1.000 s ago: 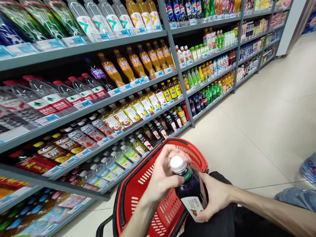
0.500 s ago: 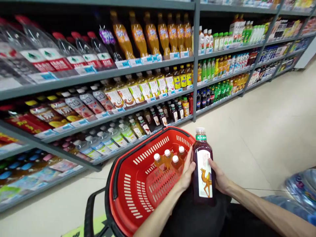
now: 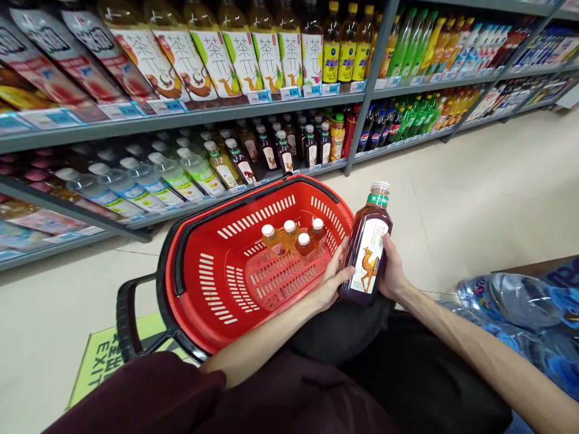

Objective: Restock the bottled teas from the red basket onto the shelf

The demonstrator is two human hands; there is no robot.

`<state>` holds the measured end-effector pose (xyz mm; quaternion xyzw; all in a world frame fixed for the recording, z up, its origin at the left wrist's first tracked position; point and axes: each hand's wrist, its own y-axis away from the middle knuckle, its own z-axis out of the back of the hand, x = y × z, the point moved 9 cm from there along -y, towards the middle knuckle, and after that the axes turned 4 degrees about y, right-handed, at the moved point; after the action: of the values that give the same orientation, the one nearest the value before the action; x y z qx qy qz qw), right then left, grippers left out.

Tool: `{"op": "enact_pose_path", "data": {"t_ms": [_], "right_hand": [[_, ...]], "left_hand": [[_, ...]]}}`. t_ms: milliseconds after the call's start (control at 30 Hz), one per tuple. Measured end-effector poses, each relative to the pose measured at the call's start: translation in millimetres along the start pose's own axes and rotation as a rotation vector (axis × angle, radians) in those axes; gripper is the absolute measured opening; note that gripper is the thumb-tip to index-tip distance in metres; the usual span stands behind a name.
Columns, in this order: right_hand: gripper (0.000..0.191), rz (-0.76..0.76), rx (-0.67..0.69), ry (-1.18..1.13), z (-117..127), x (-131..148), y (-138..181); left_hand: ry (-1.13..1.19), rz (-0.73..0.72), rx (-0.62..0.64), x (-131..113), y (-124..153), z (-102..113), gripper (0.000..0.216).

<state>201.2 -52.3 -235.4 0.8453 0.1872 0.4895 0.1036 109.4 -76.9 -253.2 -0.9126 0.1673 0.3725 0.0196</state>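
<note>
One dark bottle [image 3: 366,253] sits clasped between left hand [image 3: 332,280] and right hand [image 3: 392,271], fingers curled round it, long axis tilted cap-up and away, red basket [image 3: 212,283] just left of both.

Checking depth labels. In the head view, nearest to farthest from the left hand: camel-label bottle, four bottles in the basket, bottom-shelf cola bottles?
1. camel-label bottle, in the grip of the left hand.
2. four bottles, ahead-left in the basket.
3. cola bottles, far ahead, low.
</note>
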Motion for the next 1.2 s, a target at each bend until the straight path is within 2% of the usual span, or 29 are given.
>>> {"op": "enact_pose_path", "data": {"t_ms": [133,367,600,833,1200], "right_hand": [[0.067,-0.002,0.036,-0.025,-2,0,-1],[0.058,0.014,-0.013,-0.068,-4,5,-4],[0.05,-0.019,0.049,-0.105,-9,6,-7],[0.052,-0.012,0.05,-0.1,-10,7,-7],[0.052,0.002,0.062,-0.092,-8,6,-9]], "left_hand": [[0.049,0.025,0.029,-4,-1,-1,0.091],[0.144,0.146,-0.032,4,-3,5,0.091],[0.183,0.179,-0.058,8,-9,12,0.079],[0.176,0.204,-0.062,11,-10,17,0.089],[0.194,0.213,-0.073,11,-10,16,0.084]]}}
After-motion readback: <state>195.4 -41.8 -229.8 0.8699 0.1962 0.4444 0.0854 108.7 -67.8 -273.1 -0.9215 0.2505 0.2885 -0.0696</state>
